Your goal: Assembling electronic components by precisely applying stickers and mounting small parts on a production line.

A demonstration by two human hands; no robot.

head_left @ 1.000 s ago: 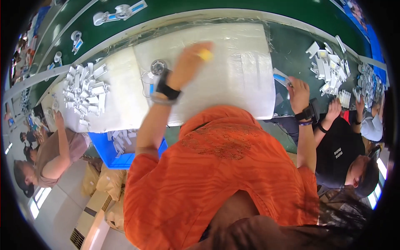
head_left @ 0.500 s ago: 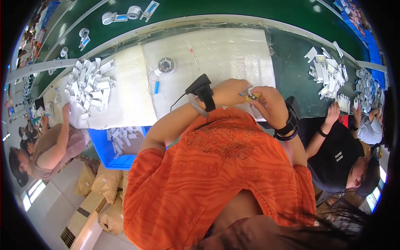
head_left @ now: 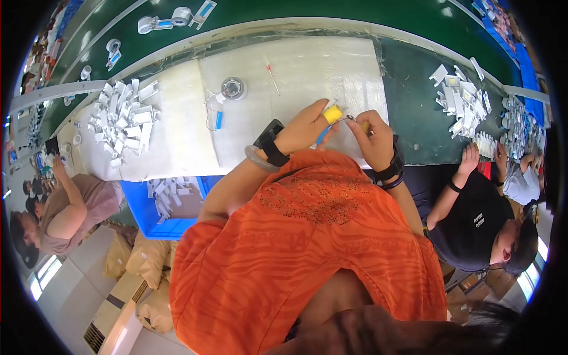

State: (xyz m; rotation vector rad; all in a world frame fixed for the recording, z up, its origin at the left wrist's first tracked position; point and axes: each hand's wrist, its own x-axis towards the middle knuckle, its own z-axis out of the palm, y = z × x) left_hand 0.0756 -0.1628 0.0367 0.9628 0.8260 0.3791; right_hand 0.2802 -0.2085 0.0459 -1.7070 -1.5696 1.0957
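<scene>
Long and green, the workbench (head_left: pixel 414 100) curves across the far part of the scene, and a white mat (head_left: pixel 307 77) covers its middle in front of the person in the orange top (head_left: pixel 307 248). On the left, another person in a brown top (head_left: pixel 77 204) sits at the bench, and on the right a person in a black top (head_left: pixel 473 219) reaches a hand toward the green surface. A blue bin (head_left: pixel 151 213) with white parts in it sits below the near edge of the bench, left of the orange top. A heap of white plastic parts (head_left: pixel 121 121) lies on the left of the mat, and a second heap (head_left: pixel 464 97) lies on the green surface at the right. A small round reel (head_left: pixel 234 89) rests on the mat, far from the hands, with a thin red-tipped stick (head_left: pixel 272 77) just to its right. The left hand (head_left: pixel 305 127) is curled, pinching a small yellow piece (head_left: pixel 334 113) between thumb and fingers, just above the near edge of the mat. The right hand (head_left: pixel 370 136) is close beside it, fingers drawn together around a thin metal bit (head_left: pixel 349 118) that meets the yellow piece. Both wrists wear dark bands.
</scene>
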